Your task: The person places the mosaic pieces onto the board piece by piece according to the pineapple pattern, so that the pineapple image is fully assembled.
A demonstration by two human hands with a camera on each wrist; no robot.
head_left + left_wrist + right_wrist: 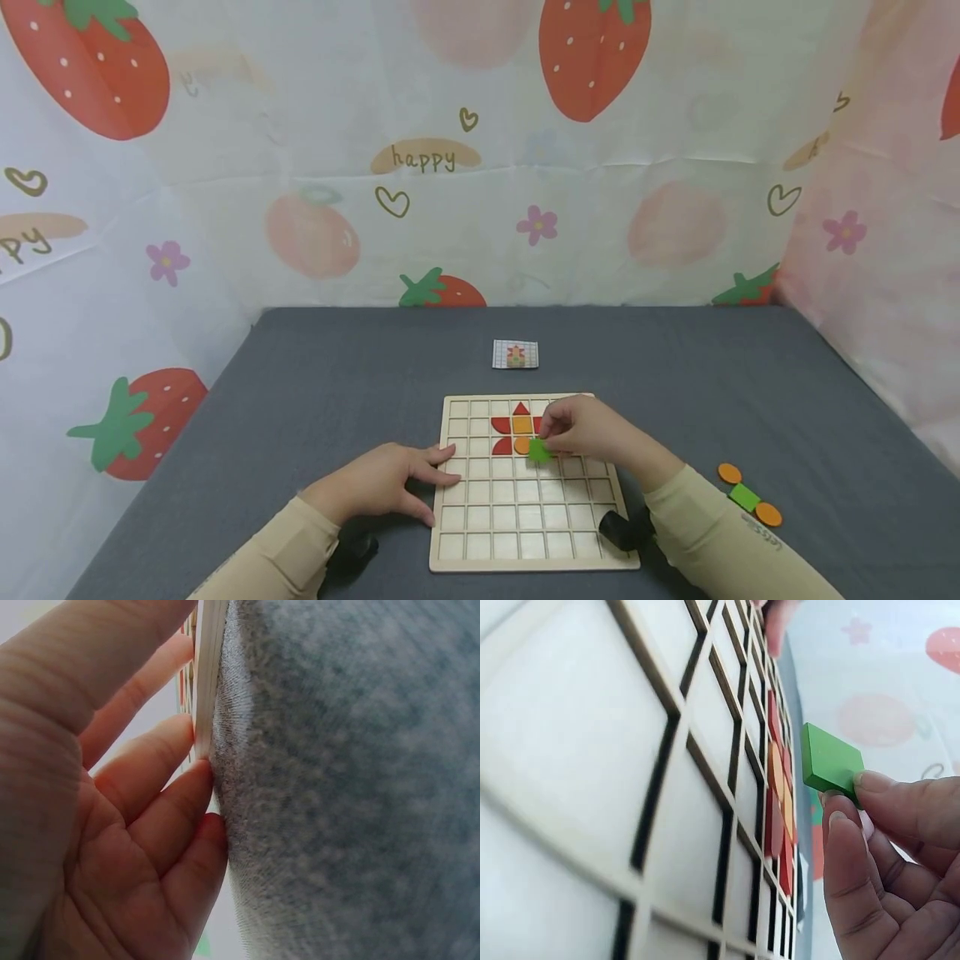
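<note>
My right hand [592, 433] pinches a green square tile [831, 759] between thumb and fingertips by one corner. In the right wrist view the tile is tilted and held just off the wooden grid board [525, 569]. My left hand [386, 481] rests at the board's left edge, fingers lightly bent and touching the rim [208, 690]. Near the board's far side lie a red triangle [521, 409], an orange square [522, 425], an orange circle [522, 446] and several red curved pieces [501, 447]. My right hand partly hides the red ones on the right.
Right of the board, on the grey cloth [360, 375], lie an orange disc [729, 473], a green square [745, 497] and another orange disc [768, 514]. A small printed pattern card [515, 354] lies beyond the board. Strawberry-print curtains [592, 217] hang behind.
</note>
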